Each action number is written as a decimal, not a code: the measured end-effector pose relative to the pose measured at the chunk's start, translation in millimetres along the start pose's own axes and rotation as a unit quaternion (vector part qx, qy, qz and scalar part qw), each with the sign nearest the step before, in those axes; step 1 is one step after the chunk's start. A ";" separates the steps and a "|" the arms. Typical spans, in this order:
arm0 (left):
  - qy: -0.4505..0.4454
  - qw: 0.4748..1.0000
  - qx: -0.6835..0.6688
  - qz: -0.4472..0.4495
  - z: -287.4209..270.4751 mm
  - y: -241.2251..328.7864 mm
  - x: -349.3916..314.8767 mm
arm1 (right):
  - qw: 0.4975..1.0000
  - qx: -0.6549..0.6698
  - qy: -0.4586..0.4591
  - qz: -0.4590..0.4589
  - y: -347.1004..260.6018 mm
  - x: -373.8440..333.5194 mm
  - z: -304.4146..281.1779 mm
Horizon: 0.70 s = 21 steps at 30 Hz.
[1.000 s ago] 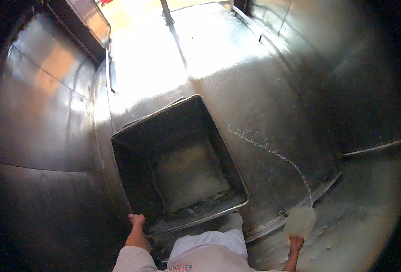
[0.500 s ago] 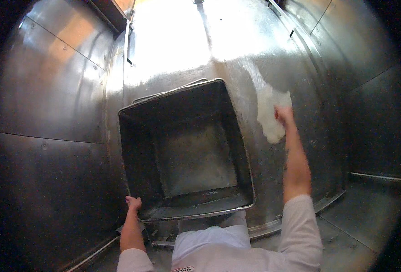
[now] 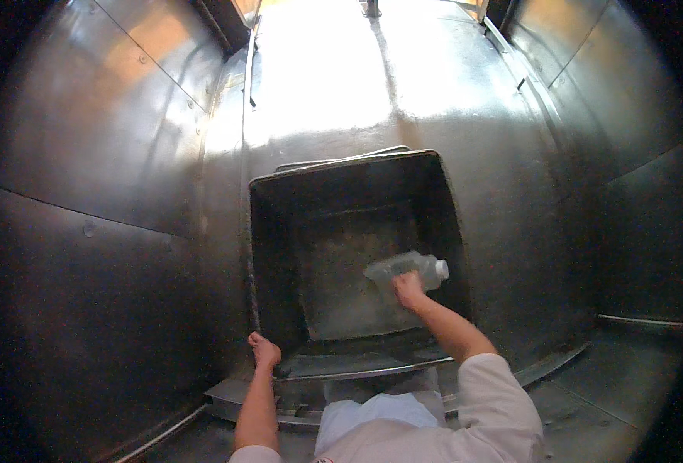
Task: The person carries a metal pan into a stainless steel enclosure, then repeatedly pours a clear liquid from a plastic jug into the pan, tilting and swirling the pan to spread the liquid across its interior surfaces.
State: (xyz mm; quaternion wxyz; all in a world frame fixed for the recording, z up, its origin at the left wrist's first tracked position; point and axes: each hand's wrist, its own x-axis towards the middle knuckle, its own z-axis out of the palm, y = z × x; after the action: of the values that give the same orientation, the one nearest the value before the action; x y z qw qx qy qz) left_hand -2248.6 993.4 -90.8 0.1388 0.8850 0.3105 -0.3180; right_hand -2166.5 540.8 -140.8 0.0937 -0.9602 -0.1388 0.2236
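Note:
A deep, dark rectangular tub [image 3: 357, 328] with a pale metal-like rim sits in front of me, its inside facing up. My left hand [image 3: 264, 351] is closed on the rim at the tub's near left corner. Over the right part of the tub, my right hand [image 3: 408, 287] grips a translucent plastic jug [image 3: 426, 266]. The jug lies tilted on its side, its white cap toward the right. I cannot make out whether the jug touches the tub. Behind the far rim, the edge of a second pan or tub [image 3: 341, 158] shows.
Tall metal wall panels [image 3: 71, 147] rise at left and right. Under the tub runs a metal surface [image 3: 511, 216], shining brightly at the far end. Metal rails [image 3: 249, 69] border its far left and far right sides. Near my waist is a metal edge [image 3: 550, 366].
My right hand has swung the jug from the surface on the right to over the tub. The view has shifted, so the tub appears farther right. My left hand stays at its corner.

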 end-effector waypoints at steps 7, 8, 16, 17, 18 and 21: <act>-0.062 0.998 0.025 0.010 -14.5 12.7 -1.8 | 0.988 0.057 -0.114 0.084 -37.0 -19.9 127.2; -0.044 0.999 0.026 0.015 -21.2 5.7 1.3 | 0.974 0.127 -0.155 0.106 -55.8 -5.4 103.1; -0.058 0.995 0.076 -0.016 -3.6 9.6 19.2 | 0.734 0.647 -0.042 0.199 -49.6 -76.2 48.5; -0.036 0.996 0.083 -0.027 -13.3 -2.8 18.3 | 0.731 0.651 -0.038 0.200 -67.6 -90.9 -3.1; -0.054 0.991 0.119 -0.015 -15.6 -4.7 24.5 | 0.730 0.649 -0.013 0.215 -67.3 -105.5 -42.1; -0.233 0.720 0.619 0.211 -8.6 3.7 47.9 | 0.711 0.672 0.120 0.171 -31.5 -185.5 -35.2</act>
State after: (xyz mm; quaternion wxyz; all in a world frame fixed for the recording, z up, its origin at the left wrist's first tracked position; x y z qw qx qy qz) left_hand -2213.1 1016.4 -115.2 -0.3081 0.7149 -0.1920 -0.5976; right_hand -2317.3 509.2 -27.2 0.6901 -0.6698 0.2272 0.1534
